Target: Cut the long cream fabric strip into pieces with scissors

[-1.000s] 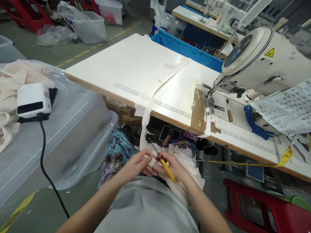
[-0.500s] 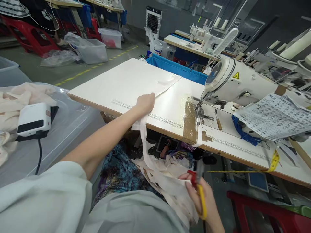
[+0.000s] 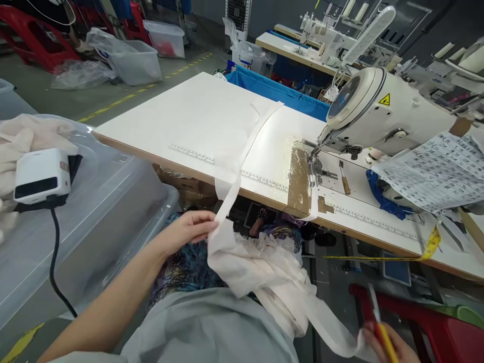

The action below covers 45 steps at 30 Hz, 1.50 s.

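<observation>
A long pale fabric strip [image 3: 230, 196] drapes from the white table over its edge and down onto my lap. My left hand [image 3: 191, 228] is closed, pinching the strip just below the table edge. Crumpled cream fabric [image 3: 264, 269] lies bunched on my lap, one length of it stretching to the lower right. There my right hand [image 3: 393, 345], partly blurred, grips scissors [image 3: 383, 333] with red and yellow handles, their blades pointing up. That fabric's end meets the fingers of this hand; whether they pinch it is unclear.
A sewing machine [image 3: 378, 111] stands on the white table [image 3: 162, 121], a wooden-handled tool [image 3: 345, 180] beside it. Yellow measuring tape [image 3: 431, 247] hangs at the front edge. Left is a clear plastic bin [image 3: 113, 201] bearing a white device [image 3: 42, 174]; lower right, a red stool [image 3: 434, 327].
My left hand has come off the tabletop, down and toward me, still on the strip. My right hand has swung out to the lower right with the scissors, and the fabric stretches after it.
</observation>
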Tool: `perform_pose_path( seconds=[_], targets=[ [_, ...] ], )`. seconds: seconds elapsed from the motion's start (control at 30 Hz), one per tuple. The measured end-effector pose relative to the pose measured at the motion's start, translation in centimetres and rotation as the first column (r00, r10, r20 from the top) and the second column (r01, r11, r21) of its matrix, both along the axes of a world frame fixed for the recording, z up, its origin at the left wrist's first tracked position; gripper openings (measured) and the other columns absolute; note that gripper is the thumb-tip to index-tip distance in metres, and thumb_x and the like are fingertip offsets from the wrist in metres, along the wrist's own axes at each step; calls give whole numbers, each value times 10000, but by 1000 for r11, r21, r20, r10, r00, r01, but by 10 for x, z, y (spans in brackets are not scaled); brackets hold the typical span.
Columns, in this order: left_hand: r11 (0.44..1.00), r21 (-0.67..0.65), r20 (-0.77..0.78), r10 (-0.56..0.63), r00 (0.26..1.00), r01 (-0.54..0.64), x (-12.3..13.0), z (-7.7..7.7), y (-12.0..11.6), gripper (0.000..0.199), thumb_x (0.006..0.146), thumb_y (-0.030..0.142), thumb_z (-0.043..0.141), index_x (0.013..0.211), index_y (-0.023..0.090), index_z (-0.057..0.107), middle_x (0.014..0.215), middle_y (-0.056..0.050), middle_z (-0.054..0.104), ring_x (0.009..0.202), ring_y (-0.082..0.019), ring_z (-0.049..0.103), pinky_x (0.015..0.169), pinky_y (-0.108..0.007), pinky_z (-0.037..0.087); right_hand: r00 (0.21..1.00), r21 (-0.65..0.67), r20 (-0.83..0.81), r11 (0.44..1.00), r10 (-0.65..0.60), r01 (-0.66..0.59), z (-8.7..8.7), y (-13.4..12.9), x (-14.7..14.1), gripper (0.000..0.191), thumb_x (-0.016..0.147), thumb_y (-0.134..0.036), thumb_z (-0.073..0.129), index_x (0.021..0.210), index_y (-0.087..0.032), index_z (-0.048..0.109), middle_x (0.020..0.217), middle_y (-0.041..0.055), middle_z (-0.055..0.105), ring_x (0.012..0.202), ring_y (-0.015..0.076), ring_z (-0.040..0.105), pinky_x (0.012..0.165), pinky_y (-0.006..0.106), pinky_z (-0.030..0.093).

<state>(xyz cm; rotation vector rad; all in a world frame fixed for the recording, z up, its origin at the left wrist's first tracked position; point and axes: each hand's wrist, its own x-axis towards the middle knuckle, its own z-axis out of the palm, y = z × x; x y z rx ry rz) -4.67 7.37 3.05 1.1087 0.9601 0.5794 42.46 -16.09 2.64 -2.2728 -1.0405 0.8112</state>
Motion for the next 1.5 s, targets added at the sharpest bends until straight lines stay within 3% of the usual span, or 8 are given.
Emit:
perform_pose_path(
  seconds=[0.13, 0.23, 0.33, 0.5, 0.6, 0.77, 0.97, 1.5],
  targets=[
    [995, -96, -2, 24, 1000, -25, 12, -18, -24, 351, 772, 500, 689, 839, 159, 637, 452, 21, 579, 381, -81, 433, 417, -187, 334, 970, -43, -9, 970, 241, -241, -18, 38, -63, 411, 634, -604, 724, 782, -243, 595, 677, 35, 638, 629, 231, 617, 601, 339, 503],
    [991, -122, 48, 64, 997, -57, 18, -21, -30, 367, 773, 503, 703, 877, 155, 649, 819, -98, 759, 733, -183, 694, 613, -230, 527, 772, 24, -221, 794, 597, -607, -16, 86, -125, 415, 840, -614, 543, 735, -215, 500, 662, -12, 516, 593, 149, 506, 565, 267, 443],
    [984, -153, 38, 98, 994, -91, 19, -21, -33, 370, 774, 500, 718, 907, 158, 673, 969, -113, 757, 977, -250, 703, 687, -241, 556, 557, 42, -243, 582, 794, -812, -9, 138, -167, 440, 871, -615, 520, 726, -209, 433, 668, -38, 436, 604, 118, 419, 537, 231, 365],
    [963, -212, 14, 173, 985, -166, 16, -20, -39, 428, 704, 542, 760, 858, 156, 658, 917, -96, 754, 890, -258, 728, 602, -232, 546, 303, -29, -155, 302, 940, -953, -11, 199, -192, 527, 847, -690, 492, 676, -208, 365, 623, -60, 343, 577, 96, 320, 511, 220, 264],
    [955, -237, 14, 185, 983, -176, 14, -21, -41, 464, 678, 570, 767, 837, 147, 658, 898, -105, 754, 875, -260, 730, 598, -232, 546, 200, -48, -141, 195, 970, -980, -14, 216, -200, 556, 825, -723, 492, 664, -207, 362, 592, -68, 332, 552, 90, 303, 500, 221, 227],
    [946, -272, 23, 188, 982, -174, 10, -24, -38, 452, 674, 561, 780, 808, 145, 665, 825, -93, 759, 872, -244, 729, 606, -220, 539, 153, -87, -17, 151, 988, -985, -10, 225, -213, 565, 831, -719, 496, 639, -203, 372, 563, -69, 322, 522, 84, 291, 497, 233, 177],
    [952, -263, -2, 158, 987, -153, 8, -26, -34, 422, 702, 550, 764, 778, 148, 660, 796, -103, 764, 857, -256, 731, 631, -253, 551, 171, -220, 265, 233, 949, -947, -5, 219, -219, 526, 845, -705, 505, 698, -199, 490, 613, -20, 482, 532, 109, 387, 517, 257, 167],
    [943, -298, 30, 162, 986, -146, 10, -29, -36, 412, 677, 539, 790, 745, 153, 664, 728, -79, 764, 729, -191, 724, 583, -209, 535, 168, -273, 315, 259, 934, -927, -7, 213, -223, 520, 843, -699, 520, 759, -189, 578, 708, 37, 629, 599, 148, 533, 533, 272, 160]
  ],
)
